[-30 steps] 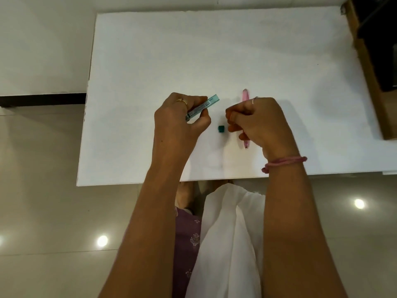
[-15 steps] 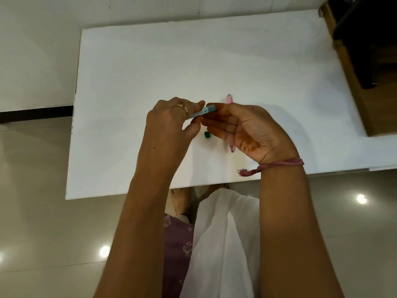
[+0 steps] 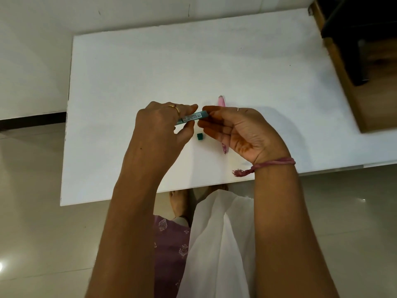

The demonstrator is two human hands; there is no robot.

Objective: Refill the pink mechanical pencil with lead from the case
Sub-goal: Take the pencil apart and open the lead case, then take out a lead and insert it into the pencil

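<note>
My left hand (image 3: 160, 131) holds the slim teal lead case (image 3: 193, 117) above the white table (image 3: 150, 67), its open end pointing right. My right hand (image 3: 240, 131) is palm up, with its fingertips at that end of the case. Whether a lead is pinched there is too small to tell. The pink mechanical pencil (image 3: 222, 102) lies on the table under my right hand, tip toward me, its middle hidden. The small teal cap (image 3: 200, 136) of the case sits on the table between my hands.
A wooden piece of furniture (image 3: 352, 87) with a dark object on it stands at the table's right edge. The near table edge runs just under my wrists. A white cloth (image 3: 221, 244) drapes over my lap below.
My right hand turned palm up and moved left from over the pencil to the case's open end. The left hand kept hold of the case.
</note>
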